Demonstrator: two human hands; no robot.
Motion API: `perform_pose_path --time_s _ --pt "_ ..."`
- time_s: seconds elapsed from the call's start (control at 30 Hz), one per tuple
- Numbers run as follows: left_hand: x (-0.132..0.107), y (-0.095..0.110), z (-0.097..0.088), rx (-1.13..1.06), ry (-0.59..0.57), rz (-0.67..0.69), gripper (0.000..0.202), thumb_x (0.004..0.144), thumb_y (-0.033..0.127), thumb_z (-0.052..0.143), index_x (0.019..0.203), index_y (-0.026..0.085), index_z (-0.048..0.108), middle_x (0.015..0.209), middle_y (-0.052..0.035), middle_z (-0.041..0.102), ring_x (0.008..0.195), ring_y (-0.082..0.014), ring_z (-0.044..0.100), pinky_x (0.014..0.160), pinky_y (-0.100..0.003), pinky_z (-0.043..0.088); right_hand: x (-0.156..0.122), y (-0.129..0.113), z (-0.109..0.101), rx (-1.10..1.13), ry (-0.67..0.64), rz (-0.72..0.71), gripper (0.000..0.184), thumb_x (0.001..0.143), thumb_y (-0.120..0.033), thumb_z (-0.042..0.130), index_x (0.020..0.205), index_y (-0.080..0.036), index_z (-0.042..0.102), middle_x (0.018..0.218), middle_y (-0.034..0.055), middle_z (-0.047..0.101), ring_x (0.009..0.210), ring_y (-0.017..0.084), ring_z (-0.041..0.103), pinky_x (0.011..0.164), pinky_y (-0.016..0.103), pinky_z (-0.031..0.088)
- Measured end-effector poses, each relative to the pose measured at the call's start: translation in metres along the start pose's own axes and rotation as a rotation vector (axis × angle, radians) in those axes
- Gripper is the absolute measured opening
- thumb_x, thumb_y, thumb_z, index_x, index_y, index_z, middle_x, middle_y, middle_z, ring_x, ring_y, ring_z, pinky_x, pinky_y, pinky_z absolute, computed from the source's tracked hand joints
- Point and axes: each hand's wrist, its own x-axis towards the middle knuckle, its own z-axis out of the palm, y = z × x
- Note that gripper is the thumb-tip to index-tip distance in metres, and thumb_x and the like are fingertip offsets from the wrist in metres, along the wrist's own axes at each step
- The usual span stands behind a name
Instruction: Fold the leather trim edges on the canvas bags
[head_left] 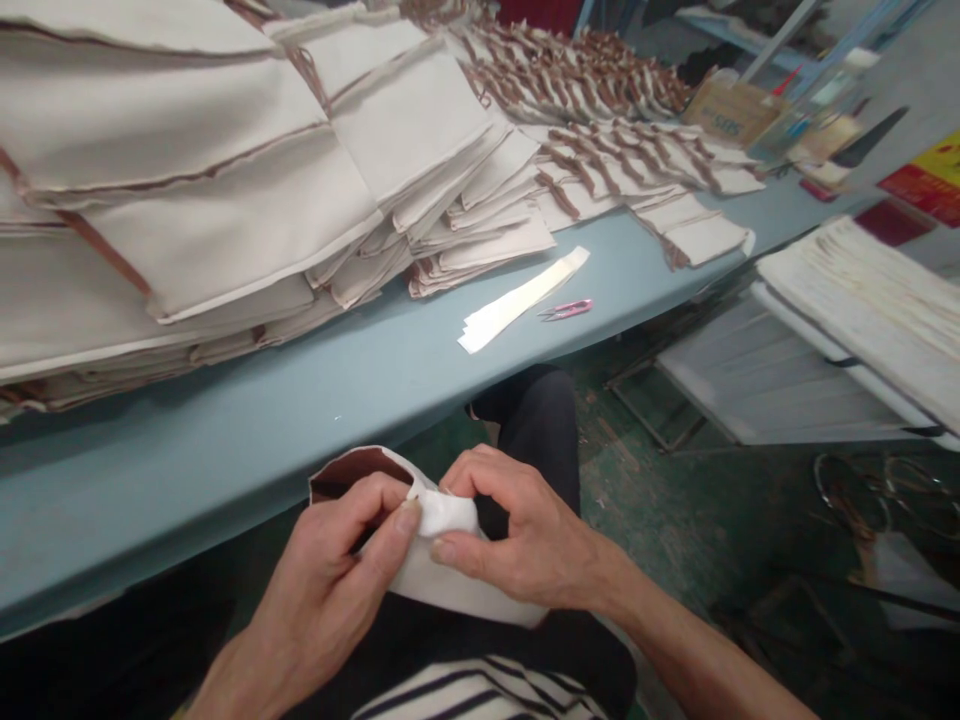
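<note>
A cream fabric piece (472, 590) with a brown inside rests over my lap, below the table's edge. My left hand (337, 555) pinches its edge between thumb and fingers. My right hand (517, 525) is closed on a bright white part (448, 513) at the same edge, thumb below and fingers above. Whether this white part is a separate piece or a fold of the fabric, I cannot tell. Beyond my hands, white strips (517, 305) and pink thread snips (568, 309) lie on the table.
High stacks of cream fabric pieces (247, 200) with brown edging fill the left of the blue-grey table (330, 400). More bundles (637, 150) lie farther back, near a cardboard box (731, 112). To the right stands a rack (757, 390) with layered cream cloth (862, 300).
</note>
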Motion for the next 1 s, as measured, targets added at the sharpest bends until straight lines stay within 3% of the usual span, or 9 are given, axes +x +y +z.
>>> perform_pose_path --time_s 0.1,0.27,0.37,0.57,0.67,0.73,0.87,1.0 --pt "-0.002 0.001 0.003 0.034 0.001 0.001 0.033 0.103 0.028 0.054 0.073 0.021 0.067 0.058 0.0063 0.057 0.045 -0.0088 0.05 0.044 -0.018 0.039 0.002 -0.007 -0.005 -0.048 0.023 -0.06 0.025 0.092 -0.033 0.074 0.081 -0.023 0.054 0.084 0.0001 0.066 0.081 0.018 0.059 0.079 0.032 0.044" --pt "-0.002 0.002 0.01 0.066 0.019 -0.074 0.026 0.1 0.038 0.061 0.083 0.022 0.071 0.06 0.0045 0.06 0.055 -0.0134 0.056 0.05 -0.02 0.043 0.009 -0.033 -0.021 -0.105 -0.188 0.383 0.035 0.091 -0.044 0.075 0.072 -0.02 0.058 0.064 -0.0058 0.055 0.061 0.011 0.049 0.058 0.027 0.029" --pt "-0.002 0.002 0.016 0.065 0.031 -0.084 0.024 0.098 0.041 0.064 0.084 0.022 0.071 0.06 0.0044 0.059 0.058 -0.0145 0.057 0.052 -0.021 0.044 0.011 -0.038 -0.026 -0.076 -0.258 0.444 0.045 0.096 -0.05 0.07 0.068 -0.019 0.052 0.064 -0.005 0.049 0.062 0.01 0.044 0.054 0.025 0.025" --pt "-0.005 0.0 0.021 0.074 0.001 -0.062 0.02 0.094 0.034 0.065 0.077 0.023 0.067 0.058 0.0055 0.058 0.056 -0.0134 0.055 0.051 -0.021 0.042 0.009 -0.027 -0.024 0.514 -0.361 0.578 0.06 0.087 -0.073 0.075 0.071 -0.02 0.051 0.06 -0.0089 0.039 0.053 0.007 0.029 0.046 0.022 0.023" --pt "-0.003 0.0 0.022 0.075 -0.012 -0.011 0.023 0.092 0.027 0.062 0.07 0.022 0.062 0.057 0.006 0.058 0.051 -0.0112 0.054 0.05 -0.021 0.04 0.015 -0.039 -0.031 0.632 -0.363 0.571 0.061 0.083 -0.074 0.079 0.07 -0.02 0.053 0.057 -0.0087 0.043 0.049 0.007 0.029 0.043 0.022 0.022" --pt "-0.001 0.0 0.023 0.085 0.004 0.009 0.027 0.094 0.025 0.059 0.067 0.021 0.06 0.059 0.0056 0.06 0.05 -0.0103 0.055 0.051 -0.021 0.04 0.019 -0.054 -0.043 0.648 -0.275 0.492 0.059 0.087 -0.073 0.077 0.072 -0.02 0.056 0.057 -0.0071 0.047 0.047 0.007 0.031 0.043 0.023 0.022" --pt "0.0 -0.002 0.023 0.112 0.033 -0.049 0.031 0.097 0.027 0.057 0.068 0.02 0.063 0.062 0.0039 0.064 0.054 -0.0112 0.059 0.054 -0.022 0.044 0.02 -0.067 -0.07 0.391 0.015 0.326 0.053 0.096 -0.068 0.069 0.074 -0.023 0.056 0.059 -0.0059 0.046 0.047 0.009 0.032 0.044 0.025 0.025" --pt "-0.005 -0.003 0.015 0.105 0.076 -0.121 0.03 0.099 0.031 0.057 0.072 0.021 0.068 0.063 0.0036 0.067 0.055 -0.0127 0.061 0.052 -0.022 0.043 -0.005 -0.041 -0.085 -0.028 0.016 0.365 0.053 0.1 -0.061 0.068 0.068 -0.02 0.055 0.064 -0.0027 0.047 0.058 0.012 0.04 0.05 0.026 0.028"
